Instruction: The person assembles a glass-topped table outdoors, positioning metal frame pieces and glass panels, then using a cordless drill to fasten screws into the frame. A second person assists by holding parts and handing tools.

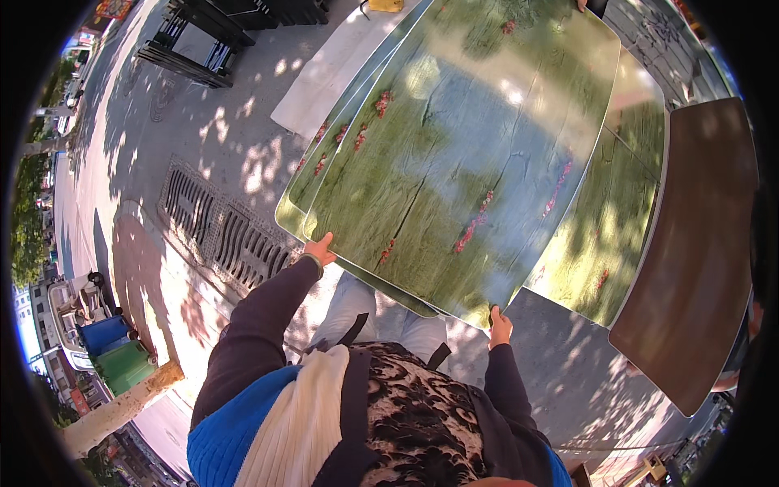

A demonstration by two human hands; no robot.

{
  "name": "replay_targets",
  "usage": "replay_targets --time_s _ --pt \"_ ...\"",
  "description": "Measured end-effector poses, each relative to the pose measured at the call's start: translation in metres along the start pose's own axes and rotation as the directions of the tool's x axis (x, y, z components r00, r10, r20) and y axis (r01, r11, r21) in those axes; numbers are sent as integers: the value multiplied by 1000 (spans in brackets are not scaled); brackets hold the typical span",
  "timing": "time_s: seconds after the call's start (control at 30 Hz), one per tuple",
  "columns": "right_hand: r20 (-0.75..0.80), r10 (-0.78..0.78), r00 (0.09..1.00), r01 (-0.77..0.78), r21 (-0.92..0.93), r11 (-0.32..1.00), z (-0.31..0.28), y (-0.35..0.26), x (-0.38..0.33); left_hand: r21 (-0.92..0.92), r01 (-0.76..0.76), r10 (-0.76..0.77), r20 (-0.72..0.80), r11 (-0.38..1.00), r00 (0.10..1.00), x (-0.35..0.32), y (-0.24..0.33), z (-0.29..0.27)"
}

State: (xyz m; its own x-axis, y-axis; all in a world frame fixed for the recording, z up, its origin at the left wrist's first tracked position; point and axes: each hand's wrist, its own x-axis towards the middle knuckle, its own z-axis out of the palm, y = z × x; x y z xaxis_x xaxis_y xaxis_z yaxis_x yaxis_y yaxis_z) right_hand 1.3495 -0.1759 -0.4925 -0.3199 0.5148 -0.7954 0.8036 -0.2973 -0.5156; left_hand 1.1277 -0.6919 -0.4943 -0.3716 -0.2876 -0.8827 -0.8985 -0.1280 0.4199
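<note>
A large glossy green tabletop (438,154) with rounded corners, a wood-grain look and small red flowers spreads out before me. My left hand (322,249) grips its near left corner, thumb on top and the other fingers hidden below. At the near right corner, my right hand (501,329) is closed on the edge. A co-worker's fingers (583,4) touch the far right corner. Similar green panels lie beneath it, one showing along the left edge and another green panel (604,235) reaching out to the right. What supports them is mostly hidden.
A dark brown panel (690,252) stands at the right. Metal drain grates (223,231) are set in the pavement at left. Black folded frames (195,40) lie at the far left, near a pale sheet (324,81). A tree trunk (122,410) rises at lower left.
</note>
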Motion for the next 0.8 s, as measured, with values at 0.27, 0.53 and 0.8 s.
replay_targets --time_s 0.27,0.53,0.8 --pt "-96 59 994 -65 -61 996 41 -8 -33 654 -591 578 277 472 768 75 106 -40" --pt "-112 58 992 -55 25 998 39 -13 -36 775 -623 704 385 105 597 126 169 -42" --pt "-23 -21 1000 21 18 1000 90 -7 -29 862 -492 686 285 122 670 170 177 -31"
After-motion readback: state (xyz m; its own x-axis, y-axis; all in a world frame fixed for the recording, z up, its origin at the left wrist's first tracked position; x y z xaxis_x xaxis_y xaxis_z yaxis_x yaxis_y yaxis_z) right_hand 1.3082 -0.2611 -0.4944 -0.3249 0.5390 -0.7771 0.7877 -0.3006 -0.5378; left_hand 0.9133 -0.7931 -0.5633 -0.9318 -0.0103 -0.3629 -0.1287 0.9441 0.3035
